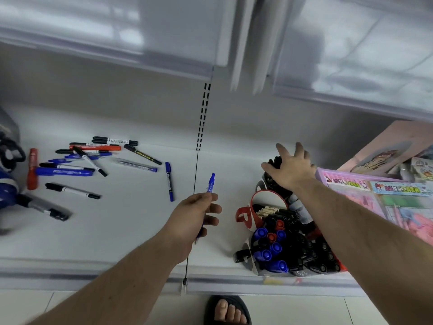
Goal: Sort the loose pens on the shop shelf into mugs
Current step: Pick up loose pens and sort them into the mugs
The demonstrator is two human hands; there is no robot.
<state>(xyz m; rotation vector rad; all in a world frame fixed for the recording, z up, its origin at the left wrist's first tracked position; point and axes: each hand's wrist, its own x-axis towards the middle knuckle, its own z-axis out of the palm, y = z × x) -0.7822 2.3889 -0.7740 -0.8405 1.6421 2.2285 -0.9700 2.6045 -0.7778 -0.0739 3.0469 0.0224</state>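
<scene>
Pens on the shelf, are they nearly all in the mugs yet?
Partly. Done: the mugs on the right already bristle with pens. In hand: the left hand holds a blue pen, and the right hand rests on the pens in the far mug. Left: a scattered pile of loose pens on the shelf, plus one blue pen lying alone.

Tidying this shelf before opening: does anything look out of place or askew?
Yes. Loose pens lie scattered at crossed angles on the shelf's left side, outside the mugs. One blue pen lies alone nearer the middle. The left hand holds another blue pen.
</scene>
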